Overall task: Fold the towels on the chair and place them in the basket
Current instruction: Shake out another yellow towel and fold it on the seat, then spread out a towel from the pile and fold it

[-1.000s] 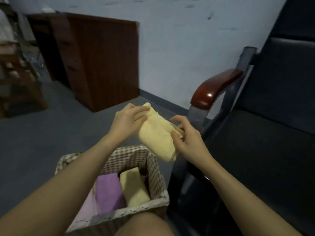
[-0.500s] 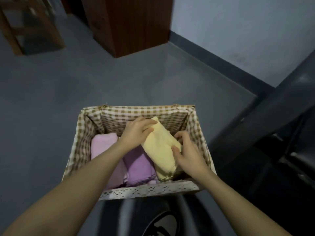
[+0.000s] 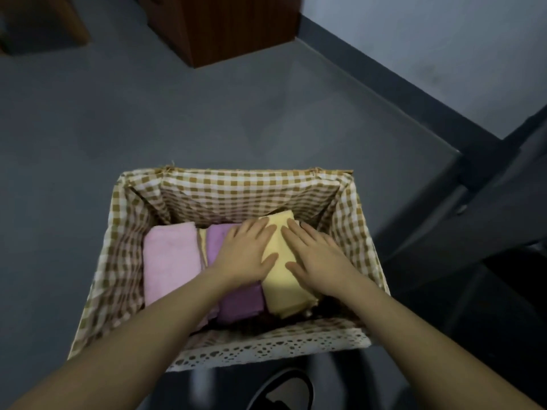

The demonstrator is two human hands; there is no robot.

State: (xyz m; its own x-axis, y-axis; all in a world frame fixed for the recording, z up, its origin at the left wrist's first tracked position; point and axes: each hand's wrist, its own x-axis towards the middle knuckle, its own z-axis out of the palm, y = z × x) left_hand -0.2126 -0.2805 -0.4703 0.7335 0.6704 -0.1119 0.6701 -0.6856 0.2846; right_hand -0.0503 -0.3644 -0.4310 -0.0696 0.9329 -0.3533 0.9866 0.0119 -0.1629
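We look straight down into the basket [image 3: 236,184], a rectangular one lined with brown-and-white checked cloth and trimmed with white lace along its near rim, standing on the grey floor [image 3: 148,119]. Inside it the folded towels lie side by side: a pink towel [image 3: 170,258] at the left, a narrow strip of another pale yellow cloth just beside it, a purple towel [image 3: 239,303] in the middle, and the yellow towel [image 3: 281,276] at the right, its far end resting up against the liner. Our left hand [image 3: 245,255] lies flat with its fingers straight and spread, pressing partly on the purple towel and partly on the left edge of the yellow one. Our right hand [image 3: 316,255] lies flat as well, fingers straight and close together, pressing on the right side of the yellow towel; neither hand curls round or pinches anything. The two hands are just beside each other with a band of yellow showing between them. To the right stands the dark frame of the chair [image 3: 473,220], near the basket, and at the far end a brown wooden cabinet [image 3: 233,25] meets the pale wall [image 3: 429,34]. A dark shoe [image 3: 284,392] shows at the bottom edge
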